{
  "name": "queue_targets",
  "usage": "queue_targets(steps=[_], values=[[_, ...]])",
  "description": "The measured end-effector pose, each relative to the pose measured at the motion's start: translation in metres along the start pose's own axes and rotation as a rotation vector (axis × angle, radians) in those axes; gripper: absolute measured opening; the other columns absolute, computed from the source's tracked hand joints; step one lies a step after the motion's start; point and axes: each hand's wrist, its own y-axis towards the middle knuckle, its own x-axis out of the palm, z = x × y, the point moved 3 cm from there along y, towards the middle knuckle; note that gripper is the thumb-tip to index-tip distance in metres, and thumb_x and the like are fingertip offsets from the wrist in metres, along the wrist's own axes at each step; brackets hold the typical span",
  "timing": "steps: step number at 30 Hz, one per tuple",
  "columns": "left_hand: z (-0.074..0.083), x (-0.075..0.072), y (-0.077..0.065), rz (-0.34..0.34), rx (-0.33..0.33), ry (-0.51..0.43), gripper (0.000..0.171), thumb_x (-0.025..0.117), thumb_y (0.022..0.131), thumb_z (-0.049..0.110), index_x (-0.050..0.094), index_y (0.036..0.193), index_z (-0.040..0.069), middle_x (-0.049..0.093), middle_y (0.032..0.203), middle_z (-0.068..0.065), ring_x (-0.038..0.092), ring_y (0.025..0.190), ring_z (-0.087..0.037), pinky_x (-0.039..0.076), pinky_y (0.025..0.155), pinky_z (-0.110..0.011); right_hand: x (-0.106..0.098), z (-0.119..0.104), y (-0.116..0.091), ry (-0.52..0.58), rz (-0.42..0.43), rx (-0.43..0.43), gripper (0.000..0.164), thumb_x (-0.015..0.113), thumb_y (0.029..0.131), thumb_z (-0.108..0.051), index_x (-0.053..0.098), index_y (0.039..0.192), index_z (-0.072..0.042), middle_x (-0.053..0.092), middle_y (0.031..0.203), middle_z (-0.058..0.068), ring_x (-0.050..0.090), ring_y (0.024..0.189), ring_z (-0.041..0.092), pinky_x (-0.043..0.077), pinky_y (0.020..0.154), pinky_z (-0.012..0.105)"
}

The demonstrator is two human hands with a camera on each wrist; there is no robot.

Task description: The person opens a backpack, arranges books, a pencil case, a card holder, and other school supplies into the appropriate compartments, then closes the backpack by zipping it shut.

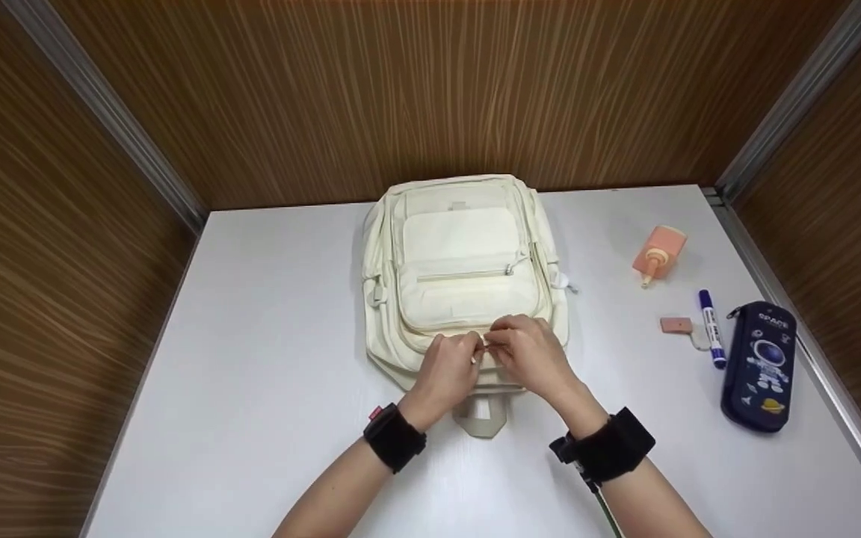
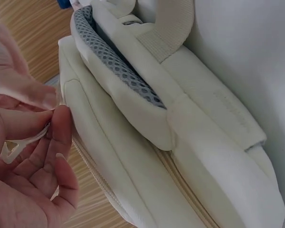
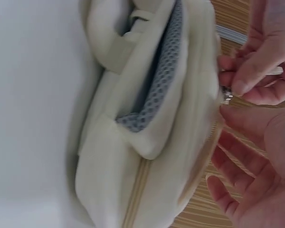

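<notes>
A cream backpack [image 1: 468,299] lies on its back, front pockets up, with its top loop toward me. My left hand [image 1: 447,366] is at the top edge, pinching a zipper pull [image 3: 226,94] with a pale cord [image 2: 23,145] between thumb and finger. Right beside it, my right hand [image 1: 531,355] has its thumb and fingertips at the edge of the same zipper [image 3: 209,140], gripping the fabric there. A grey mesh lining [image 3: 166,71] shows along the back panel in the wrist views. Fingers partly cover the zipper in the head view.
On the right of the white table [image 1: 273,314] lie a peach pump bottle [image 1: 661,250], a pink-and-white eraser-like piece [image 1: 676,325], a blue marker [image 1: 711,329] and a dark blue space-print pencil case [image 1: 761,366]. Wood-grain panels [image 1: 430,90] stand along the back and both sides.
</notes>
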Motion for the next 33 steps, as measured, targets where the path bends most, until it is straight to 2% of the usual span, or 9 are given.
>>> queue_targets(steps=[3, 7, 12, 16, 25, 33], values=[[-0.001, -0.002, -0.001, -0.016, -0.033, -0.025, 0.007, 0.072, 0.084, 0.004, 0.067, 0.080, 0.007, 0.069, 0.071, 0.000, 0.066, 0.064, -0.017, 0.050, 0.062, -0.034, 0.003, 0.003, 0.001, -0.022, -0.008, -0.024, 0.010, 0.081, 0.078, -0.005, 0.079, 0.087, -0.008, 0.071, 0.089, 0.003, 0.067, 0.085, 0.022, 0.047, 0.075, 0.043], [-0.004, -0.005, -0.003, -0.018, -0.079, -0.047, 0.007, 0.073, 0.083, 0.003, 0.068, 0.080, 0.007, 0.069, 0.071, 0.000, 0.066, 0.063, -0.017, 0.051, 0.057, -0.032, 0.003, 0.005, 0.001, -0.025, 0.003, -0.028, 0.010, 0.083, 0.075, -0.005, 0.078, 0.082, -0.011, 0.072, 0.085, 0.001, 0.068, 0.081, 0.021, 0.048, 0.073, 0.041], [-0.009, -0.013, -0.006, 0.014, -0.082, -0.063, 0.010, 0.072, 0.083, 0.001, 0.068, 0.076, 0.007, 0.068, 0.069, -0.001, 0.066, 0.062, -0.017, 0.051, 0.057, -0.032, 0.001, 0.008, 0.000, 0.003, 0.030, -0.034, 0.011, 0.085, 0.073, -0.005, 0.079, 0.080, -0.011, 0.072, 0.084, 0.001, 0.068, 0.080, 0.023, 0.050, 0.075, 0.042], [-0.016, -0.019, -0.010, 0.017, -0.111, -0.098, 0.010, 0.073, 0.083, 0.001, 0.068, 0.076, 0.007, 0.068, 0.069, -0.002, 0.066, 0.063, -0.016, 0.052, 0.057, -0.032, 0.000, 0.011, -0.001, 0.020, 0.028, -0.031, 0.010, 0.085, 0.073, -0.007, 0.080, 0.080, -0.011, 0.072, 0.084, 0.001, 0.068, 0.080, 0.022, 0.050, 0.076, 0.042], [-0.041, -0.039, -0.020, -0.016, -0.184, -0.141, 0.006, 0.072, 0.084, 0.000, 0.070, 0.080, 0.004, 0.070, 0.074, -0.004, 0.066, 0.066, -0.015, 0.052, 0.059, -0.029, 0.000, 0.012, -0.003, 0.033, 0.034, 0.010, 0.007, 0.084, 0.075, -0.008, 0.080, 0.080, -0.011, 0.072, 0.084, 0.001, 0.068, 0.080, 0.023, 0.049, 0.075, 0.041], [-0.066, -0.052, -0.030, -0.004, -0.246, -0.134, 0.008, 0.070, 0.086, 0.001, 0.070, 0.080, 0.005, 0.068, 0.073, -0.003, 0.063, 0.062, -0.014, 0.051, 0.057, -0.031, -0.001, 0.012, -0.003, 0.030, 0.047, 0.001, 0.007, 0.085, 0.075, -0.010, 0.080, 0.079, -0.012, 0.072, 0.082, 0.001, 0.068, 0.077, 0.023, 0.047, 0.071, 0.041]])
